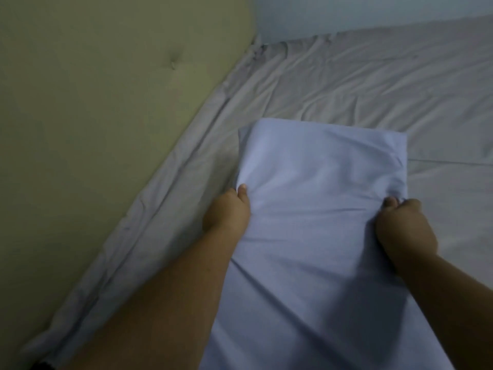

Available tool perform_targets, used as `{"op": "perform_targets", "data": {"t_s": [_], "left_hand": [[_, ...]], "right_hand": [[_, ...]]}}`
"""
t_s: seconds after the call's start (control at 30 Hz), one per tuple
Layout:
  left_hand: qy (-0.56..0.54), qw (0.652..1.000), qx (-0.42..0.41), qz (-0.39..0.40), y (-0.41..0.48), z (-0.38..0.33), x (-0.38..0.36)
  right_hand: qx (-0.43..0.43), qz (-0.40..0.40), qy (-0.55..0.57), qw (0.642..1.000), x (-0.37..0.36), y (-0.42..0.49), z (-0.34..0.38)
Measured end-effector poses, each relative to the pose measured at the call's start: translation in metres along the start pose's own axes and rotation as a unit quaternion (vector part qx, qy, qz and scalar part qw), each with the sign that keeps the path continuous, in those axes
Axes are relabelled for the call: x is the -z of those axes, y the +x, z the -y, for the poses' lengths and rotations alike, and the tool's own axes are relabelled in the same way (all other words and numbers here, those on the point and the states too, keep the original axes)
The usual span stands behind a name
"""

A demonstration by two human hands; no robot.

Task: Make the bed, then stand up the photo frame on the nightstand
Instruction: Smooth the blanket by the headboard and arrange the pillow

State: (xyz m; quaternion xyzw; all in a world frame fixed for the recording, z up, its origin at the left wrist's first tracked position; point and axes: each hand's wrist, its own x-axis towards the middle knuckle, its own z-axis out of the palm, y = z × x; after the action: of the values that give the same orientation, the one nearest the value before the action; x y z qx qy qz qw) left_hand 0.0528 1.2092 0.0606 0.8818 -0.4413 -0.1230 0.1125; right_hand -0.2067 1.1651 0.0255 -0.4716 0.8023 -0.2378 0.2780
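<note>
A pale blue pillow [320, 196] stretches from the bottom of the view up over the grey fitted sheet [360, 81] of the bed. My left hand [229, 212] pinches the pillow's left edge, thumb on top. On the right edge, my right hand [405, 228] is closed around the fabric. The pillow's far end lies near the middle of the mattress, a little away from the headboard. The sheet is wrinkled. No photo frame or nightstand is in view.
A padded olive-green headboard [93, 102] fills the left side, running diagonally. A pale wall [346, 12] borders the far side of the mattress. Bare sheet extends to the right and behind the pillow.
</note>
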Motion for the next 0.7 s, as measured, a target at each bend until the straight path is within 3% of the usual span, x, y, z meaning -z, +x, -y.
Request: {"op": "perform_targets", "data": {"t_s": [0.17, 0.4, 0.6, 0.7], "left_hand": [[0.070, 0.996, -0.013, -0.049, 0.087, 0.070, 0.100], [0.197, 0.969, -0.065, -0.132, 0.176, 0.097, 0.219], [0.217, 0.967, -0.095, -0.098, 0.210, 0.130, 0.197], [0.208, 0.962, -0.133, -0.118, 0.215, 0.140, 0.173]], "right_hand": [[-0.022, 0.075, 0.096, 0.992, -0.110, -0.039, 0.094], [-0.055, 0.194, 0.192, 0.961, -0.248, -0.094, 0.207], [0.006, 0.293, 0.164, 0.942, -0.333, -0.117, 0.245], [0.008, 0.296, 0.127, 0.947, -0.354, -0.115, 0.236]]}}
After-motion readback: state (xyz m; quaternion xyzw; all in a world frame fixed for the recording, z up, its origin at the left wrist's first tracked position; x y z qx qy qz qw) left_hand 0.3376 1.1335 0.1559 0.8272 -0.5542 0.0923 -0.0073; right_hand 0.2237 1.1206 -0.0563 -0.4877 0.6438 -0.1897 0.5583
